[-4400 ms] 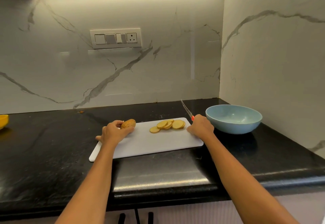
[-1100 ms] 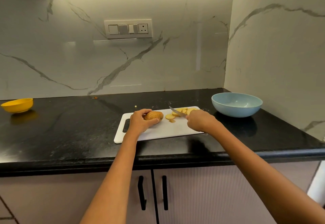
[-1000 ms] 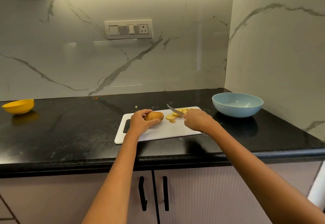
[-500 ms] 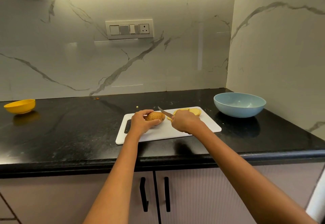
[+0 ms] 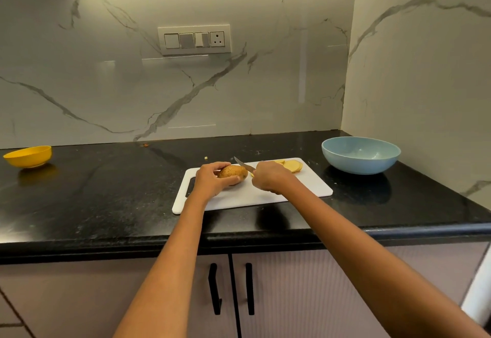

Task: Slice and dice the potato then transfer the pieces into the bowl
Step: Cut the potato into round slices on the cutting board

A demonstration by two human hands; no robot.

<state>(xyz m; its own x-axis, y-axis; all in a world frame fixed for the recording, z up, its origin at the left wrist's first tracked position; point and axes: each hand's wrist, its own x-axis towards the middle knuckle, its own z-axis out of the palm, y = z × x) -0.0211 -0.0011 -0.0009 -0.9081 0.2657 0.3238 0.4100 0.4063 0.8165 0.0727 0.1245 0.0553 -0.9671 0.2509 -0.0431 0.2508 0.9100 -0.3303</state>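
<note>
Our left hand [image 5: 211, 179] curls around the potato [image 5: 233, 172] and holds it on the white cutting board [image 5: 300, 190]. Our right hand [image 5: 271, 177] grips the knife [image 5: 244, 165], its blade just behind the potato's right end. Cut slices [image 5: 291, 165] lie on the board's far right. The blue bowl [image 5: 360, 155] stands right of the board, a yellow bowl [image 5: 28, 156] far left, all on the black countertop [image 5: 106, 191] below marble walls.

White marble walls [image 5: 111, 90], black countertop [image 5: 106, 199], switch panel [image 5: 194, 39], cabinet doors [image 5: 292, 292] below
</note>
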